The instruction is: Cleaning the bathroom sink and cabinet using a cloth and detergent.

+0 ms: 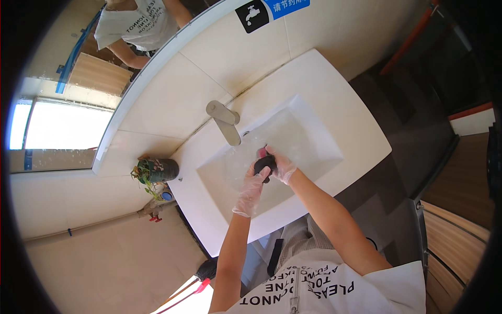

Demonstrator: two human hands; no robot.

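Note:
Both my hands wear thin clear plastic gloves and meet over the basin of a white sink [361, 138]. My left hand [252, 184] is closed on the lower left side of a small black, crumpled item [265, 163], perhaps cloth. From the right, my right hand [283, 166] grips the same item with curled fingers. A pink piece [262, 152] shows at its upper end; whether it belongs to the black item I cannot tell. Cloudy water [308, 133] lies in the basin around and beyond the hands. Just behind them stands a grey metal faucet [226, 125].
A dark pot with a leafy plant [159, 170] sits by the sink's left corner, above a red-handled valve [155, 217]. A mirror [68, 125] hangs on the tiled wall, beside a blue-and-black sign [253, 15]. Dark floor [402, 99] lies to the right, near wooden panels [452, 246].

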